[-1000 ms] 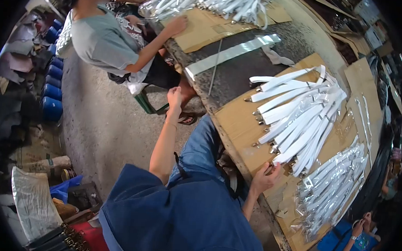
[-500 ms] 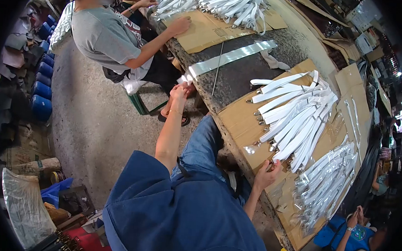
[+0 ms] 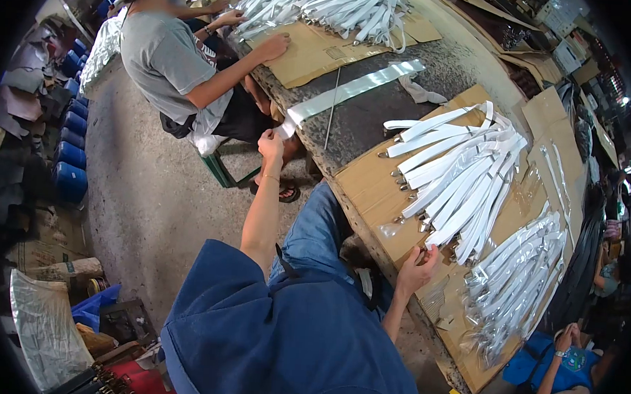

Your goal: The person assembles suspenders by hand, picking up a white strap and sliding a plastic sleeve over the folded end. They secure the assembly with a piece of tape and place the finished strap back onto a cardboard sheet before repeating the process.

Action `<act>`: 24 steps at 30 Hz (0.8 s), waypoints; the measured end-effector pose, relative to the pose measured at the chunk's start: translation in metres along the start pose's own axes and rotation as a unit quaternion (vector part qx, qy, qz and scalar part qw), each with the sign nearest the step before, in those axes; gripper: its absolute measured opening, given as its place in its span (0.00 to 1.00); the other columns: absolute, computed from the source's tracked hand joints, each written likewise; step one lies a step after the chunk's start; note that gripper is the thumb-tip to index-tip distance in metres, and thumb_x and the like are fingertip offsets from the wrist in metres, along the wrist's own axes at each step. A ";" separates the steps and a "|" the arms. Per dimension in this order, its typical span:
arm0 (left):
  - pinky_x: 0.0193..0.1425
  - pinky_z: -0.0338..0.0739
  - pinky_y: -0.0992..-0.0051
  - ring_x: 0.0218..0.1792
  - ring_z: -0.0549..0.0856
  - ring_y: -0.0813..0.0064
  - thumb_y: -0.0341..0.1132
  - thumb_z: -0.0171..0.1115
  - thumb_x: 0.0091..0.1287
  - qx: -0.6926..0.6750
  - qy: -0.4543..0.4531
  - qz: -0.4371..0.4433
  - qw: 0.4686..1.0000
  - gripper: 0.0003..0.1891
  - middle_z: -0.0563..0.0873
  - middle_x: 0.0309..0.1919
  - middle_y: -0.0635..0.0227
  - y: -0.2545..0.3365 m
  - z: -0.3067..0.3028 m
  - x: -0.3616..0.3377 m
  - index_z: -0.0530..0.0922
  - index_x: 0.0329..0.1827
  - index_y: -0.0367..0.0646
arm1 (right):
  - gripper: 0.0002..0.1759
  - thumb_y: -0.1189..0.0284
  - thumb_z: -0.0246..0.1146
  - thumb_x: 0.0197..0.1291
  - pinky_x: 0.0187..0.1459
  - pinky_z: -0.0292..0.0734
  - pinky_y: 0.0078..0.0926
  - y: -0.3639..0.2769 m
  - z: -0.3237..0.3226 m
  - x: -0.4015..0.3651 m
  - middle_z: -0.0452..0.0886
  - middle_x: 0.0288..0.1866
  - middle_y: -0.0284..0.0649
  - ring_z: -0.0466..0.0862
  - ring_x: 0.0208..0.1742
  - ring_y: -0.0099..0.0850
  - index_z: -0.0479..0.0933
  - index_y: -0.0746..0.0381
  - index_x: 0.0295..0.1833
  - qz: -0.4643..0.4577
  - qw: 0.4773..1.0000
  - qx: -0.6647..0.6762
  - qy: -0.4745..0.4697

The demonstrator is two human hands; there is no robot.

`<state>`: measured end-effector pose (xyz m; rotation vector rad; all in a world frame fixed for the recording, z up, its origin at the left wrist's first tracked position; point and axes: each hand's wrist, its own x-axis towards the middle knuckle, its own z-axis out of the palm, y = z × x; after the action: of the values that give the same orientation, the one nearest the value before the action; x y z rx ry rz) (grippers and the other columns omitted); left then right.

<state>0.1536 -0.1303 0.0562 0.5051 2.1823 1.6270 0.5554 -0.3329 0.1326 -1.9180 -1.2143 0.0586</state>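
Note:
My left hand point(image 3: 270, 145) is closed at the near end of a long strip of clear plastic sleeves point(image 3: 349, 92), which lies across the dark tabletop and hangs over its edge. My right hand point(image 3: 417, 268) pinches the clip end of a white elastic strap point(image 3: 435, 235) at the near side of a fanned pile. Metal clips stick out along the pile's left side. Below the pile, to the right of my right hand, lies a heap of white straps in clear plastic point(image 3: 518, 279). A thin rod point(image 3: 332, 109) crosses the plastic strip.
Cardboard point(image 3: 366, 178) lies under the pile. A crumpled white cloth point(image 3: 422, 92) is beyond the strip. Across the table corner, a person in a grey shirt point(image 3: 162, 53) sits by more straps point(image 3: 353, 13). Another person in blue point(image 3: 570, 367) is at lower right. Blue barrels point(image 3: 71, 163) line the left.
The view has shifted slightly. My left hand stays at the end of the plastic strip, its wrist turned a little. My right hand remains at the strap's end.

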 end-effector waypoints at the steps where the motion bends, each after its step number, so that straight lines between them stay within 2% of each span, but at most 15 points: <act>1: 0.28 0.79 0.73 0.25 0.85 0.72 0.27 0.64 0.59 -0.011 0.023 -0.013 1.000 0.14 0.86 0.32 0.58 0.001 -0.001 -0.001 0.79 0.47 0.32 | 0.20 0.72 0.64 0.56 0.44 0.71 0.36 0.000 0.000 0.000 0.74 0.42 0.46 0.74 0.43 0.40 0.72 0.66 0.53 0.002 1.000 0.001 0.001; 2: 0.28 0.79 0.73 0.25 0.85 0.72 0.27 0.64 0.59 -0.010 0.022 -0.011 1.000 0.14 0.86 0.32 0.58 0.003 -0.002 -0.002 0.79 0.47 0.32 | 0.20 0.72 0.64 0.56 0.44 0.71 0.36 0.000 -0.001 0.000 0.74 0.42 0.46 0.74 0.42 0.40 0.72 0.65 0.53 0.000 1.000 -0.006 -0.001; 4: 0.42 0.79 0.70 0.34 0.85 0.68 0.30 0.69 0.52 -0.021 0.055 -0.055 0.997 0.13 0.87 0.32 0.59 0.004 -0.004 -0.001 0.83 0.41 0.36 | 0.20 0.71 0.64 0.56 0.45 0.70 0.36 0.002 -0.001 0.001 0.75 0.42 0.45 0.74 0.42 0.40 0.72 0.65 0.54 -0.001 1.000 -0.012 -0.003; 6: 0.41 0.79 0.70 0.34 0.85 0.69 0.31 0.68 0.55 -0.005 0.033 -0.053 0.998 0.11 0.87 0.31 0.59 -0.005 -0.003 0.005 0.83 0.39 0.35 | 0.20 0.71 0.64 0.56 0.45 0.70 0.36 0.003 -0.001 0.001 0.75 0.41 0.46 0.74 0.43 0.40 0.72 0.65 0.54 0.006 1.000 0.003 -0.003; 8: 0.39 0.79 0.68 0.33 0.86 0.64 0.31 0.65 0.59 -0.003 0.043 -0.051 0.998 0.08 0.86 0.31 0.55 -0.035 0.009 0.024 0.83 0.35 0.32 | 0.20 0.71 0.64 0.56 0.45 0.70 0.36 0.000 -0.002 0.001 0.75 0.41 0.46 0.74 0.43 0.40 0.72 0.65 0.54 0.009 1.000 0.009 -0.004; 12: 0.43 0.78 0.66 0.37 0.85 0.62 0.32 0.64 0.60 -0.017 0.039 -0.060 0.997 0.10 0.87 0.33 0.54 -0.028 0.005 0.021 0.83 0.37 0.33 | 0.20 0.71 0.64 0.56 0.45 0.71 0.36 -0.001 -0.003 0.002 0.75 0.42 0.46 0.74 0.43 0.40 0.72 0.65 0.54 0.008 1.000 0.009 -0.009; 14: 0.42 0.79 0.68 0.35 0.86 0.64 0.34 0.64 0.60 0.017 0.054 -0.005 0.998 0.11 0.87 0.32 0.55 -0.023 0.001 0.018 0.84 0.38 0.33 | 0.20 0.71 0.64 0.56 0.45 0.71 0.36 -0.003 -0.004 0.003 0.75 0.42 0.46 0.74 0.44 0.40 0.72 0.65 0.54 0.012 1.000 0.012 -0.009; 18: 0.40 0.79 0.69 0.32 0.85 0.67 0.34 0.64 0.60 0.006 0.069 0.032 0.997 0.11 0.87 0.31 0.56 -0.009 0.000 0.021 0.84 0.37 0.33 | 0.20 0.72 0.64 0.56 0.46 0.71 0.36 -0.001 -0.003 0.002 0.75 0.42 0.46 0.74 0.44 0.40 0.72 0.65 0.54 0.015 1.000 0.009 -0.010; 20: 0.36 0.79 0.71 0.26 0.84 0.73 0.35 0.64 0.61 -0.039 0.079 0.069 0.994 0.11 0.87 0.27 0.59 -0.003 0.002 0.030 0.84 0.37 0.33 | 0.20 0.72 0.64 0.56 0.46 0.70 0.36 -0.001 -0.003 0.002 0.75 0.42 0.46 0.74 0.44 0.41 0.72 0.64 0.54 0.017 1.000 0.010 -0.007; 21: 0.29 0.78 0.73 0.22 0.83 0.75 0.36 0.63 0.62 -0.074 0.062 0.056 0.994 0.12 0.85 0.24 0.61 0.015 -0.001 0.027 0.82 0.35 0.31 | 0.20 0.72 0.64 0.56 0.46 0.70 0.37 -0.001 -0.003 0.002 0.75 0.43 0.46 0.74 0.44 0.41 0.72 0.64 0.54 0.018 1.000 0.010 -0.005; 22: 0.29 0.78 0.73 0.22 0.83 0.75 0.36 0.63 0.62 -0.074 0.060 0.058 0.994 0.12 0.85 0.24 0.61 0.026 0.001 0.030 0.82 0.35 0.31 | 0.20 0.72 0.64 0.56 0.46 0.70 0.37 -0.001 -0.002 0.003 0.75 0.43 0.46 0.74 0.44 0.41 0.72 0.64 0.54 0.019 1.000 0.011 -0.003; 24: 0.27 0.80 0.74 0.26 0.84 0.73 0.37 0.59 0.66 -0.221 0.020 0.048 0.974 0.14 0.85 0.28 0.60 0.052 0.006 0.044 0.78 0.35 0.31 | 0.20 0.72 0.64 0.56 0.46 0.70 0.37 0.001 -0.002 0.002 0.75 0.43 0.46 0.74 0.43 0.41 0.72 0.64 0.54 0.013 1.000 0.008 0.001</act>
<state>0.1216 -0.0894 0.1005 0.4503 1.7595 2.1110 0.5583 -0.3322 0.1337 -1.9197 -1.1843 0.0805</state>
